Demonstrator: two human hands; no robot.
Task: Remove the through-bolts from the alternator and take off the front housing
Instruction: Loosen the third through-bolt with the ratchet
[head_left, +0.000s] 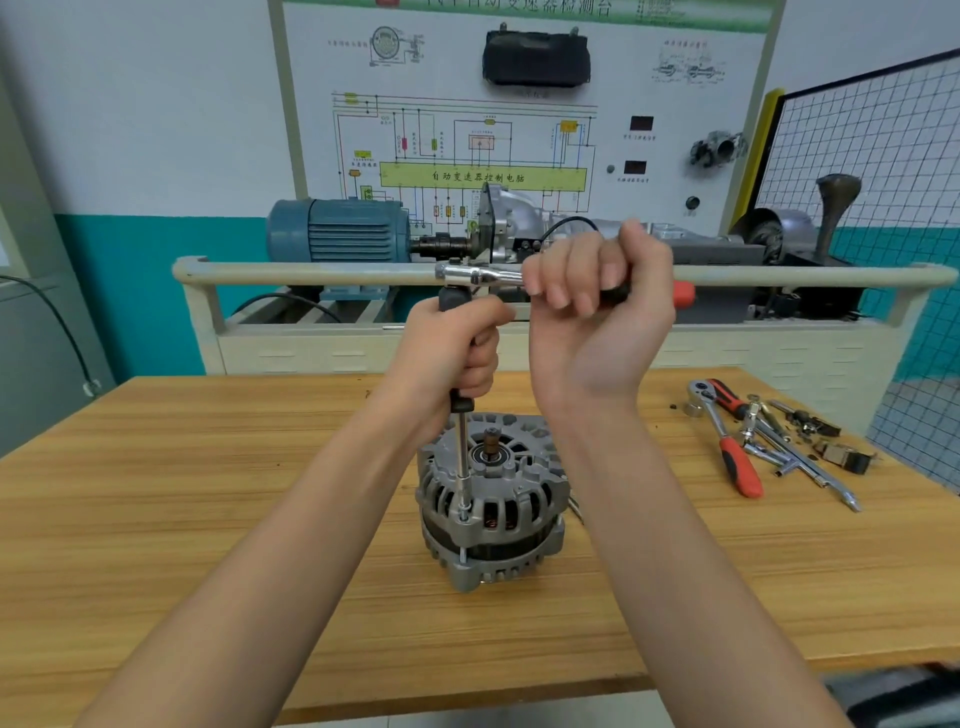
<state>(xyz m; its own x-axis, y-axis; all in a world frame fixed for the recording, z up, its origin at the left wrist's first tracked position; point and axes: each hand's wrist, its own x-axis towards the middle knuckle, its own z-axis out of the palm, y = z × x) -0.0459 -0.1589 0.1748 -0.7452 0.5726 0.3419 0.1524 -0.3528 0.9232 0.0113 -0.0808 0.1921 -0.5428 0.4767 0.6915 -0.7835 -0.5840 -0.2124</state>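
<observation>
Fingers of my right hand (597, 291) wrap the ratchet handle (644, 293); my left hand (457, 338) grips the extension driver (461, 447) upright. Directly below it, the alternator (491, 499) sits, socket on a through-bolt (462, 514).

Both forearms are bare from elbow to wrist, no sleeves showing. The left hand (457, 338) and right hand (597, 306) wear no gloves, rings or watch; fingernails are short.

Feed's looking bright and even from my end, soft light giving only faint shadows on the table (208, 467). My right hand (597, 291) is smearing with motion blur, and the wide lens is bending the rail (311, 273) and edges.
</observation>
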